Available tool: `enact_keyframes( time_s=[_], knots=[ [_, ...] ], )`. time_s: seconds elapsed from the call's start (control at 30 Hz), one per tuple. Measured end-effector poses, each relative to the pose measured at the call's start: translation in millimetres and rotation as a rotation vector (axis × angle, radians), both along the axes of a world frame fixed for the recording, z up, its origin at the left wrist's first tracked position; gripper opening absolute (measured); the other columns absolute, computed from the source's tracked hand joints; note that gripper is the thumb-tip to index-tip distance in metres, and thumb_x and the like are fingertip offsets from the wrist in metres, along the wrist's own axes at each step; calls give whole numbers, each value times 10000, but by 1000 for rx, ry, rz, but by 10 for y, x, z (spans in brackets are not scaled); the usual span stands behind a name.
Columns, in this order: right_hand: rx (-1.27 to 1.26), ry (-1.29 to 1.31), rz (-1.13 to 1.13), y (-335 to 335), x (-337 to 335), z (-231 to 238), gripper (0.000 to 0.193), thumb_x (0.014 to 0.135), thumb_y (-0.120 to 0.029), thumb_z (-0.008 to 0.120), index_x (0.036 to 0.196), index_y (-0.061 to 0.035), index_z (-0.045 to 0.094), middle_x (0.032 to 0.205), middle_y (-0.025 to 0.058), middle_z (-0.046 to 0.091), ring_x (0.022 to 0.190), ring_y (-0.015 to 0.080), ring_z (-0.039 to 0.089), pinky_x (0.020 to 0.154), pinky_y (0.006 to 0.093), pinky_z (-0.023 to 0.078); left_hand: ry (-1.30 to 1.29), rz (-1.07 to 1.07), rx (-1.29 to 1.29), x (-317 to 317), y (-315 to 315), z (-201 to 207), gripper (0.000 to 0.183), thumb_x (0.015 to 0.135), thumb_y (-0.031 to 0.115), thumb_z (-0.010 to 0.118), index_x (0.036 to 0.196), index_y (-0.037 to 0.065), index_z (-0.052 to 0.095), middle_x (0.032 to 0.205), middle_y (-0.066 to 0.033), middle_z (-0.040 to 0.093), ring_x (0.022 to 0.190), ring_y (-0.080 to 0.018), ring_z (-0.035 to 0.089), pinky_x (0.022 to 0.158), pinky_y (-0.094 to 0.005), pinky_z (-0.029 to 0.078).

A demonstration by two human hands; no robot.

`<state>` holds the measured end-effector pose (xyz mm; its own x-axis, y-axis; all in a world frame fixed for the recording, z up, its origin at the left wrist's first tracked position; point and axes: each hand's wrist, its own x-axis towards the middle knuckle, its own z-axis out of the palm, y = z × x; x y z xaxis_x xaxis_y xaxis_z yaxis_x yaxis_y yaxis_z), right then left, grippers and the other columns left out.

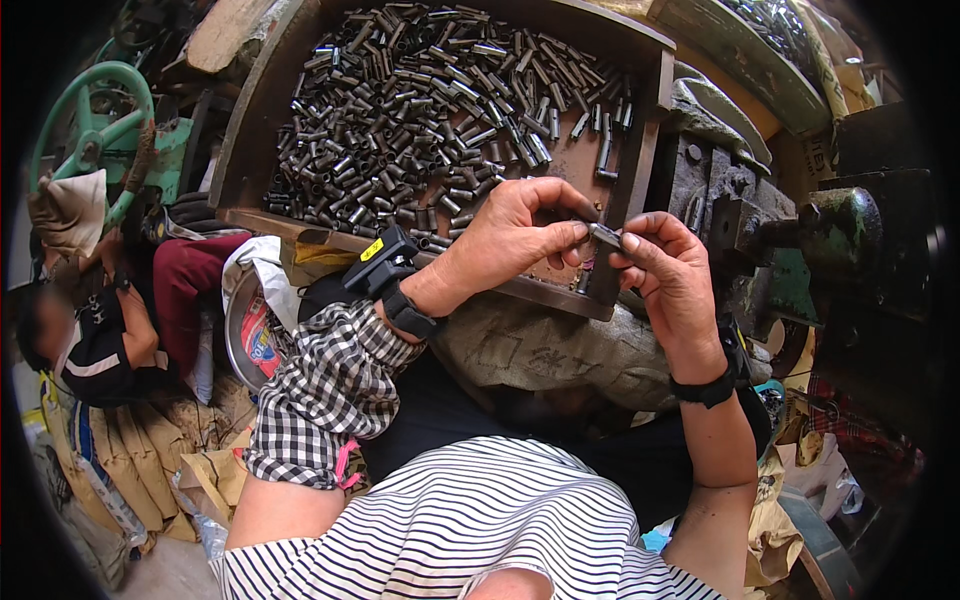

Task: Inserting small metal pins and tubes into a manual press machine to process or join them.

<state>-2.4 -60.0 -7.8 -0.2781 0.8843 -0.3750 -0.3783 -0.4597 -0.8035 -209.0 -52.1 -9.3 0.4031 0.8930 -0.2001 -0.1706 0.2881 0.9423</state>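
A short metal tube (605, 236) is pinched between my two hands above the front right corner of a wooden tray. My left hand (515, 228) grips its left end with thumb and index finger. At its right end, the thumb and curled fingers of my right hand (668, 272) close on it. Beneath and beyond my hands, the wooden tray (560, 297) holds a heap of similar dark and shiny metal tubes (400, 130). The tube's ends are partly covered by my fingertips.
A dark, greasy machine (850, 235) stands close on the right. A green handwheel (92, 140) is at the far left, near another person (125, 325). A metal basin (238, 330) sits left of my sleeve, and a grey sack (550, 345) lies below the tray.
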Motion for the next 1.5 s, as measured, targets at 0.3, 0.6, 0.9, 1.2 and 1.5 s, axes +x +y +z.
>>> enact_keyframes(
  time_s=[0.3,0.6,0.9,1.2,1.5],
  knots=[
    [12,6,31,35,64,36,167,802,-37,681,935,-4,584,824,53,638,699,133,660,544,204,515,-12,-73,-46,31,10,49,162,890,73,589,1006,-37,562,817,-67,643,655,-103,640,562,-195,527],
    [-78,114,437,51,111,243,224,763,-22,707,929,-8,557,769,58,633,637,124,633,551,246,528,-9,-573,-138,8,18,281,266,806,77,698,940,30,473,842,-32,577,649,-62,587,447,-181,501],
    [24,-151,335,141,-212,254,177,811,-29,655,938,30,548,781,57,626,642,99,620,513,197,500,363,-337,564,-171,-25,155,370,834,109,651,1168,16,523,932,-98,638,833,-203,644,717,-293,488],
    [1320,-1905,341,817,-850,-80,88,762,-68,568,842,-35,581,789,118,637,733,230,655,598,326,521,66,215,-144,-847,38,184,251,860,77,534,1096,0,501,798,-45,611,660,-89,624,460,-174,463],
    [1144,-1571,168,581,-917,36,195,735,-78,614,900,-4,541,806,187,635,730,301,649,592,357,515,876,31,817,-733,-113,3,166,728,58,626,889,38,593,809,-135,566,704,-326,594,603,-379,487]
  ],
)
